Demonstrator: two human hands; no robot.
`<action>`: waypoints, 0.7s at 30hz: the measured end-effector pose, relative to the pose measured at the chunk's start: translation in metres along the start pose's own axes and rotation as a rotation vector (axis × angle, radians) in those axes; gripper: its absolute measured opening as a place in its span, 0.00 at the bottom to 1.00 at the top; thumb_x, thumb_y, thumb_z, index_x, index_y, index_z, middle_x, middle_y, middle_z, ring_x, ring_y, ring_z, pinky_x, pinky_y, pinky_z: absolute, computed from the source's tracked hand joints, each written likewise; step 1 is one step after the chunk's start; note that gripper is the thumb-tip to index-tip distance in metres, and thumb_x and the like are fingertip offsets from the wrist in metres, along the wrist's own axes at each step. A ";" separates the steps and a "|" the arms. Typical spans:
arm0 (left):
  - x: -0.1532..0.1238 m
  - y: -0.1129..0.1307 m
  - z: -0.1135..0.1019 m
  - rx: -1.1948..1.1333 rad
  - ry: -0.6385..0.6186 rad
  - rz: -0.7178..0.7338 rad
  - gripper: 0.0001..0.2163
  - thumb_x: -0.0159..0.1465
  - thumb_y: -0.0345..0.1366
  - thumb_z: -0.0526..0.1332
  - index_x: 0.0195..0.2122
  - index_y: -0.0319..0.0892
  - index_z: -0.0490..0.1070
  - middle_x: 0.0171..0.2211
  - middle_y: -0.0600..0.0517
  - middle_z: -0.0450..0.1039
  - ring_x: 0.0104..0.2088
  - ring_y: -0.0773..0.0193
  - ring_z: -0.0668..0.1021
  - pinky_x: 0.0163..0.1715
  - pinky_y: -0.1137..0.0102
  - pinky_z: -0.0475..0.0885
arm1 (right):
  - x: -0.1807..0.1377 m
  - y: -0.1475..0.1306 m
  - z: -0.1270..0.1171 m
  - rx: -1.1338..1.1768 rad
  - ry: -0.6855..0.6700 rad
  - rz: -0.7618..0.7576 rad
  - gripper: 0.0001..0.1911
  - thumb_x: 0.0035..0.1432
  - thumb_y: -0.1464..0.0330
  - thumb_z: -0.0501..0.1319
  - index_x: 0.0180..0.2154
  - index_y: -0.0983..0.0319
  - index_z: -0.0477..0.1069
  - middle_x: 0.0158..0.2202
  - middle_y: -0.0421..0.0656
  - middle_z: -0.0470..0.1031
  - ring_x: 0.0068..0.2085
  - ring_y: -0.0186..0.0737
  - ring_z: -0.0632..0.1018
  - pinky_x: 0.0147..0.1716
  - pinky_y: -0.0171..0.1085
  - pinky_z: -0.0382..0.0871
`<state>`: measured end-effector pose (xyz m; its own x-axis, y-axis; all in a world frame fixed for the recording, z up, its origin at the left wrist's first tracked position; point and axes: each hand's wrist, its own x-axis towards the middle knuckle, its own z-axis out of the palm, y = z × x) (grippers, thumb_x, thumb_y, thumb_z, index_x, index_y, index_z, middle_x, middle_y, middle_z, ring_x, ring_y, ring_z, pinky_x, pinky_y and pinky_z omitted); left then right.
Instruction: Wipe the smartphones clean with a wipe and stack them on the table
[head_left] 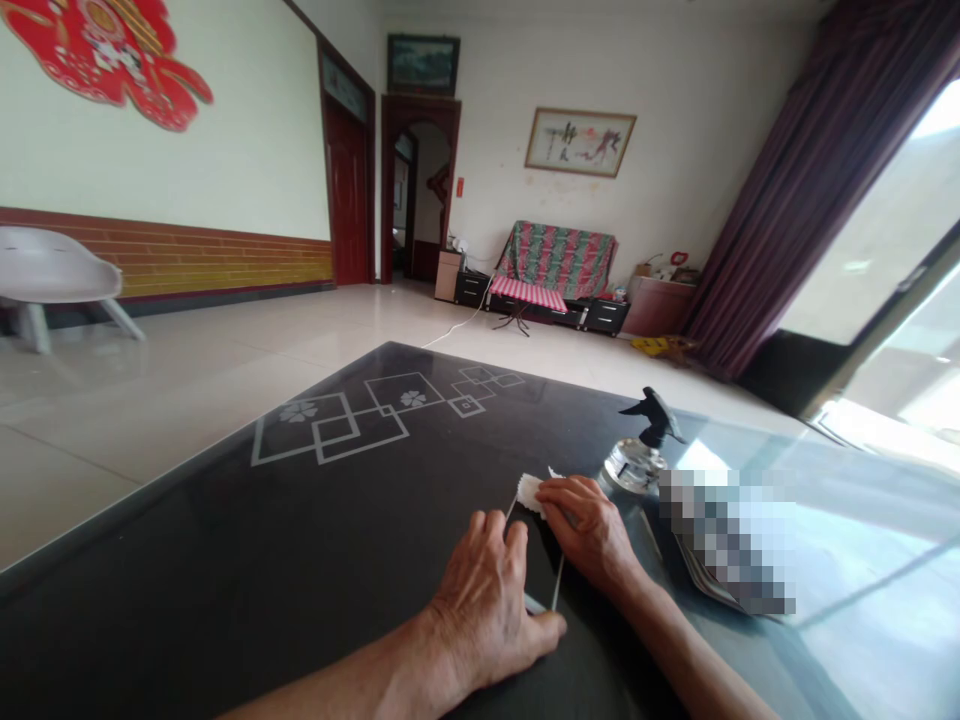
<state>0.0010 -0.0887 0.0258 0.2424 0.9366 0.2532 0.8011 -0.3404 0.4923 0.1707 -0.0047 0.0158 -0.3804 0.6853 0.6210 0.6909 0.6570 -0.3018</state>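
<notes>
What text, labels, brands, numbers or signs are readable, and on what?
None readable with certainty.
Framed wall picture: brushed characters, too blurred to quote.
Red slip by the doorway: too small to read.
Stack on the table: pixelated.
Spray bottle, dark panel, white cloth: no legible text.

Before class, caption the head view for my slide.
Left hand grips a flat dark object; right hand holds white cloth at its far end, spray bottle nearby.
</notes>
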 end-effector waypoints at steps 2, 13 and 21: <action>0.000 0.000 0.000 -0.001 0.006 0.006 0.21 0.47 0.44 0.64 0.40 0.39 0.69 0.41 0.46 0.66 0.44 0.50 0.67 0.50 0.59 0.65 | -0.002 -0.005 -0.002 0.017 0.013 -0.006 0.08 0.57 0.72 0.58 0.32 0.58 0.76 0.36 0.42 0.78 0.40 0.42 0.74 0.43 0.42 0.68; -0.001 0.000 0.005 -0.026 0.016 -0.024 0.18 0.46 0.40 0.63 0.38 0.40 0.67 0.42 0.45 0.63 0.45 0.50 0.66 0.49 0.58 0.64 | -0.006 -0.007 -0.006 -0.040 -0.034 -0.006 0.09 0.59 0.72 0.56 0.34 0.58 0.75 0.37 0.42 0.78 0.41 0.43 0.74 0.43 0.43 0.66; 0.001 0.000 0.006 -0.026 0.011 -0.043 0.20 0.45 0.45 0.66 0.36 0.40 0.68 0.40 0.47 0.64 0.42 0.53 0.67 0.46 0.61 0.66 | 0.005 0.009 0.002 -0.141 -0.104 0.018 0.13 0.63 0.70 0.52 0.44 0.57 0.74 0.46 0.43 0.76 0.45 0.45 0.73 0.47 0.44 0.66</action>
<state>0.0050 -0.0869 0.0210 0.2017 0.9495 0.2404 0.7961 -0.3019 0.5245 0.1739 0.0046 0.0150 -0.4235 0.7305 0.5357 0.7751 0.5983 -0.2031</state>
